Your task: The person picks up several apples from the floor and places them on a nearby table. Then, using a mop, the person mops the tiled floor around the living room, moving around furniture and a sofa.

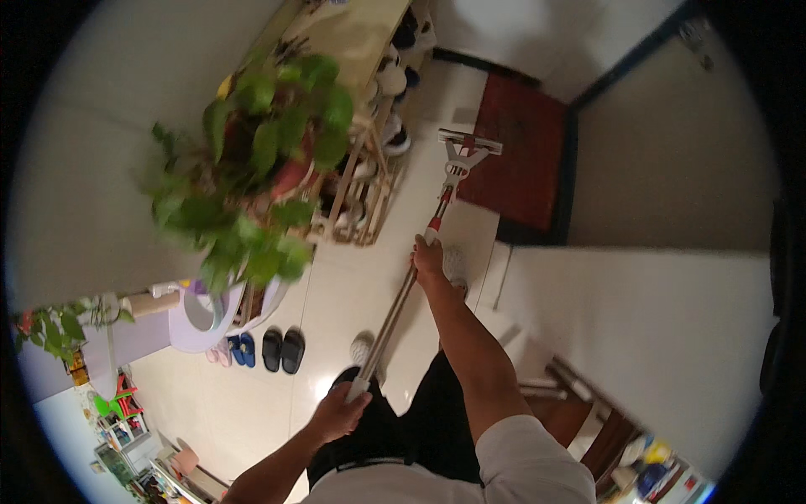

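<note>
A sponge-type mop with a metal pole slants across the middle of the view. My left hand is closed around the light grip at the pole's near end, close to my waist. Farther along, my right hand grasps the pole just below its red and white collar. The mop's flat head is at the left edge of a dark red doormat, partly over the pale tiled floor. Whether the head touches the floor or mat I cannot tell.
A wooden shoe rack holding several shoes stands left of the mop, with a leafy potted plant above it. Black slippers lie on the floor at left. A door is beyond the mat. Brown wooden furniture stands at lower right.
</note>
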`<action>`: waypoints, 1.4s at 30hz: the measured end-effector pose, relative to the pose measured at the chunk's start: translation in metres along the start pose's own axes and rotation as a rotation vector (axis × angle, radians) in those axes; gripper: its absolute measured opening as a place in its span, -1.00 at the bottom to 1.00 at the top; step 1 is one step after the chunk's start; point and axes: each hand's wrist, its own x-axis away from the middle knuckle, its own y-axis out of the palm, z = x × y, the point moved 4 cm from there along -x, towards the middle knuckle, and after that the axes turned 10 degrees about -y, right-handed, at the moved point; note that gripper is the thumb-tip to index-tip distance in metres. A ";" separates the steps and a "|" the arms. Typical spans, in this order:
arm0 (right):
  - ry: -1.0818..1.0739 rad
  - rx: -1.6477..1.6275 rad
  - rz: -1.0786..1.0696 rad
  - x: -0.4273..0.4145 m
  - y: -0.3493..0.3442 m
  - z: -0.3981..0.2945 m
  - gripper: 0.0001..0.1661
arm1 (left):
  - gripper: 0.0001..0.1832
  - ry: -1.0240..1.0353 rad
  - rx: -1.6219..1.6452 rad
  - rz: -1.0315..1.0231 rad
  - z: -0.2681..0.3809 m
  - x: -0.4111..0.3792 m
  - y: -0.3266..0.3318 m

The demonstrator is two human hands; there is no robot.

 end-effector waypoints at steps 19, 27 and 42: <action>-0.262 0.264 -0.361 -0.438 0.009 -0.180 -0.87 | -0.60 0.309 -0.132 0.232 0.439 -0.267 0.165; -0.143 1.455 -0.304 -0.208 -0.002 -0.084 -0.49 | -0.55 0.074 -0.369 0.253 0.197 -0.188 0.132; 0.145 0.787 -0.400 -0.029 -0.002 -0.054 -0.27 | -0.59 -0.034 -0.393 0.379 0.153 -0.004 0.080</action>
